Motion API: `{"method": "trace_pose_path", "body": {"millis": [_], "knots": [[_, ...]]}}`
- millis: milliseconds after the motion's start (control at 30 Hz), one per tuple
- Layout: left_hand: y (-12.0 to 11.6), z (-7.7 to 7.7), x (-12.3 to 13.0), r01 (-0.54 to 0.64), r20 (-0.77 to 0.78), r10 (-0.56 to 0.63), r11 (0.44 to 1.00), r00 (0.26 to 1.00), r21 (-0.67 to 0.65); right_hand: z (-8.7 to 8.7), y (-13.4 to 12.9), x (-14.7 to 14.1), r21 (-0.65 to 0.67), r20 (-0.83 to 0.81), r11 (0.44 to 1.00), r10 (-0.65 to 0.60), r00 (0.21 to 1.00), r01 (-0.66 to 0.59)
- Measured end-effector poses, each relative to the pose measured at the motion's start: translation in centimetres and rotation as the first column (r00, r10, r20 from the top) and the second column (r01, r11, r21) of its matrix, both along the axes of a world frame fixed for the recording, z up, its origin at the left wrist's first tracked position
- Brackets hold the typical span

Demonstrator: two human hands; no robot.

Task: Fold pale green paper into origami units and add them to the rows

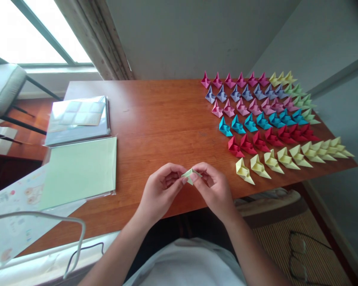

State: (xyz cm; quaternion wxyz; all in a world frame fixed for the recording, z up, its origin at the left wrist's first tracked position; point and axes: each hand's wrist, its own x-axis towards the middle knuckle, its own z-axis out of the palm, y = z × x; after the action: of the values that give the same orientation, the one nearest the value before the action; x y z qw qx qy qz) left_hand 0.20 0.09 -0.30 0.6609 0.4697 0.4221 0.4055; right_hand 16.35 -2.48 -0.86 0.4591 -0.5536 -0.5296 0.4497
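A small piece of folded pale green paper [189, 174] is pinched between my two hands, just above the table's front edge. My left hand [164, 188] grips its left corner between thumb and fingers. On the other side, my right hand [213, 186] presses it with the thumb on top and fingers behind. The fingertips partly cover the paper. To the right stand rows of folded paper boats; the pale yellow row [271, 162] is nearest my right hand, with red boats [259, 142] and blue boats [250, 123] behind it.
The wooden table [155, 119] bears a packet of light green paper [80, 171] and a wrapped pack [77, 137] at left. A printed sheet [32, 214] lies under the green packet. A grey tube [47, 215] curves at lower left. Glasses [304, 254] rest on a woven mat at lower right.
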Motion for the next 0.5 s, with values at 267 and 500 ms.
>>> {"method": "trace_pose_path", "body": {"millis": [267,500], "knots": [[-0.23,0.39,0.34,-0.008,0.063,0.018,0.988,0.998,-0.153,0.13,0.44,0.28,0.071,0.014,0.997,0.024,1.0,-0.025],[-0.06,0.34,0.51,0.007,0.085,0.012,0.977,0.996,-0.213,-0.36,0.65,0.47,0.067,-0.017,0.997,0.04,0.999,-0.039]]}}
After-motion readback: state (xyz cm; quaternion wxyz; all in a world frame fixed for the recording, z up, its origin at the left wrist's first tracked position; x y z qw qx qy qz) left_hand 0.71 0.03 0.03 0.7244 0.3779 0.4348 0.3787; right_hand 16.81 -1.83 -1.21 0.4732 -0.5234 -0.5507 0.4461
